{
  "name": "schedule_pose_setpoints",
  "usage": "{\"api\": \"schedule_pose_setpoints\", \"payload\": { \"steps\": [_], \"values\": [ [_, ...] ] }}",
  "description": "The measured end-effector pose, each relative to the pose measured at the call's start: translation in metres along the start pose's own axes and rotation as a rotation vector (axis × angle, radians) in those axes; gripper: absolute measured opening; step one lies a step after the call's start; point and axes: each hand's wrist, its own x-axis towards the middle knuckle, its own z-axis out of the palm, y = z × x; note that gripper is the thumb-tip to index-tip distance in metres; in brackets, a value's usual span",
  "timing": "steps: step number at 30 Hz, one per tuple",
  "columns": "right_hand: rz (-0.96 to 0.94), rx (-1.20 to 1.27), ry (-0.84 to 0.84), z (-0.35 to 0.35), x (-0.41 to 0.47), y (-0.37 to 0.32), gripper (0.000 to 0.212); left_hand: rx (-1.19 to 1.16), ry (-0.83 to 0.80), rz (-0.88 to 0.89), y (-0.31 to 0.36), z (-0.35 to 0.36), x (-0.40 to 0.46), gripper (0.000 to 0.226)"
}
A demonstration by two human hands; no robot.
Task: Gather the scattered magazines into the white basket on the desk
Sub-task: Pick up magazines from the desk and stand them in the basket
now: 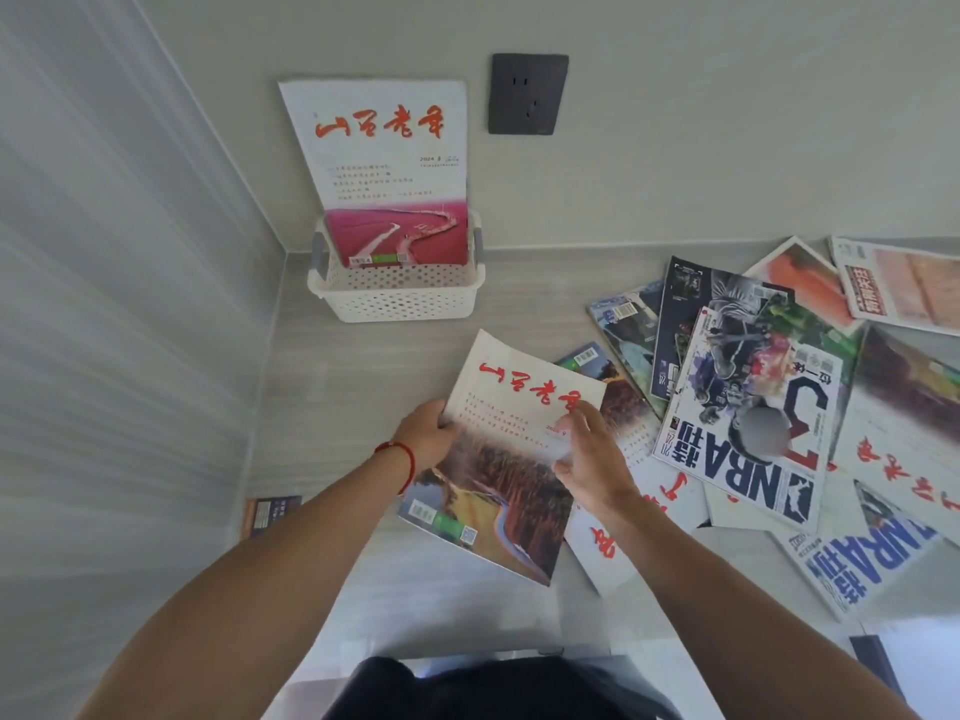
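head view, looking down on a grey desk (pixel 363 366) set into a wall corner. the pile (pixel 779 407) of magazines at right runs off the right edge, so its far copies are cut off; lower copies show only corners under the nba issue (pixel 748 423), and a blurred grey patch hides part of that cover. a small dark booklet (pixel 270 514) at the desk's left edge is too dim to read. the person's dark clothing covers the near edge.

the basket (pixel 397 293) sits at the back, close to the corner, touching or nearly touching the wall. one magazine (pixel 384 168) stands upright in it, leaning on the wall, its top well above the rim, just left of a dark socket (pixel 527 93).

the left hand (pixel 428 441), with a red cord (pixel 408 462) on the wrist, grips the left edge of a second magazine (pixel 498 459), thumb on the cover. the right hand (pixel 587 459) lies on its right side, fingers curled at the edge; how much it clamps i cannot tell. this magazine is tilted, its right part over the pile's left fringe.

bare desk lies between the held magazine and the basket, and to the left toward the wall.
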Motion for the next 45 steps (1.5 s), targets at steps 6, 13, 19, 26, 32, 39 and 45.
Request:
{"api": "schedule_pose_setpoints", "payload": {
  "steps": [6, 13, 19, 26, 32, 39, 45],
  "values": [
    [0.353, 0.507, 0.234, -0.005, 0.003, -0.002, 0.079, -0.297, -0.013, 0.243, 0.001, -0.024, -0.005, 0.027],
    [0.057, 0.591, 0.142, -0.048, 0.041, -0.042, 0.04, -0.617, 0.069, 0.255, 0.007, -0.088, -0.007, 0.033],
    [-0.154, 0.439, 0.359, -0.119, 0.099, -0.116, 0.021, -0.483, 0.302, 0.324, 0.028, -0.167, -0.006, 0.023],
    [-0.198, 0.493, 0.505, -0.17, 0.157, -0.188, 0.016, -0.285, 0.759, 0.267, 0.059, -0.227, 0.016, 0.017],
    [-0.126, 0.58, 0.52, -0.16, 0.191, -0.2, 0.017, -0.368, 0.686, 0.148, 0.066, -0.246, 0.057, 0.019],
    [-0.057, 0.583, 0.445, -0.141, 0.227, -0.188, 0.028, -0.536, 0.585, 0.101, 0.052, -0.245, 0.105, 0.019],
    [-0.007, 0.48, 0.409, -0.125, 0.248, -0.173, 0.033, -0.552, 0.563, 0.081, 0.041, -0.233, 0.138, 0.017]
  ]
}}
